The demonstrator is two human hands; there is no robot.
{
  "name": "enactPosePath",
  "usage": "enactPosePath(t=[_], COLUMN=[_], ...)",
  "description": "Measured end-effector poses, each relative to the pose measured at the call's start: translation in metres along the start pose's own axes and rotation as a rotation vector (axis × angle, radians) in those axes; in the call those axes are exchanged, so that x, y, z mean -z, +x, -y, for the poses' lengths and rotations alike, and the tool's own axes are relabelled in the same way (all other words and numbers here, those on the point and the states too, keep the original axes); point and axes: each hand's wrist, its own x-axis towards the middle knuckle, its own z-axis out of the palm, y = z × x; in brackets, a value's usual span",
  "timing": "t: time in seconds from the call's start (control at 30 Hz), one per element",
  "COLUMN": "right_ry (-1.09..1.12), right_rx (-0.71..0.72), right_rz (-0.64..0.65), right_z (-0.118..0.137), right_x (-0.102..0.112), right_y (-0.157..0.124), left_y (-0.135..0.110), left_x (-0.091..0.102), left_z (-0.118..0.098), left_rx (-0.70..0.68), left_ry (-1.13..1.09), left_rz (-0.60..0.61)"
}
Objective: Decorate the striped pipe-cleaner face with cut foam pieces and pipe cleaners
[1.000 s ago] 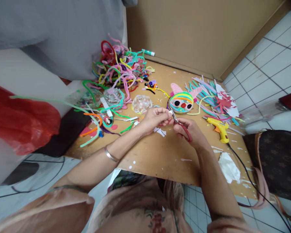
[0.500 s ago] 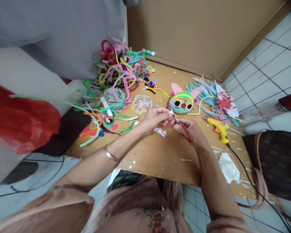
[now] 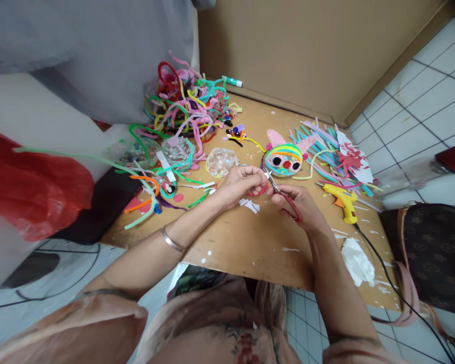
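Your left hand [image 3: 244, 186] pinches a small white piece [image 3: 266, 175], apparently paper, between thumb and fingertips. Your right hand [image 3: 296, 201] grips the scissors [image 3: 291, 205], fingers curled around the red handle; the blades point at the piece, but their exact gap is too small to tell. The piece sits above the table [image 3: 231, 242], just in front of the decorated face [image 3: 284, 161] with pink ears.

Judged as trimming, the step calls for short cuts near the blade pivot. Rotate the piece into the blades with your left fingers rather than swinging the scissors. Hold your left fingertips behind the cutting line; the main risk is a nick, since tips and blades nearly meet.

Observe the limits. Ahead, the face stands close to the scissor tips. To the right lie the glue gun [image 3: 343, 201] and its cord [image 3: 379, 258]; avoid wide elbow sweeps there. Paper scraps [image 3: 250, 205] lie just below your hands. The most room lies toward the near table edge, under your forearms, where white dots [image 3: 208, 253] are scattered.
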Motion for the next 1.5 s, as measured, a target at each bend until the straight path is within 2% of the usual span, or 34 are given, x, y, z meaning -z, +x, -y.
enactPosePath(t=[0.73, 0.93, 1.13, 1.3, 1.5], right_ry=[-0.001, 0.000, 0.027, 0.046, 0.037], right_rx=[-0.014, -0.003, -0.005, -0.008, 0.003], right_rz=[-0.008, -0.005, -0.059, -0.073, -0.040], right_z=[0.000, -0.002, -0.003, -0.001, -0.001], right_x=[0.001, 0.001, -0.001, -0.002, -0.002], right_y=[0.000, 0.000, 0.001, 0.001, 0.001], left_y=[0.001, 0.002, 0.001, -0.002, -0.005], left_x=[0.001, 0.002, 0.000, -0.005, -0.008], left_z=[-0.002, -0.002, -0.004, -0.001, 0.003], left_rx=[-0.001, -0.050, -0.032, 0.050, -0.005], left_ry=[-0.021, -0.047, -0.115, -0.077, -0.101], left_rz=[-0.015, -0.032, -0.068, -0.018, 0.015])
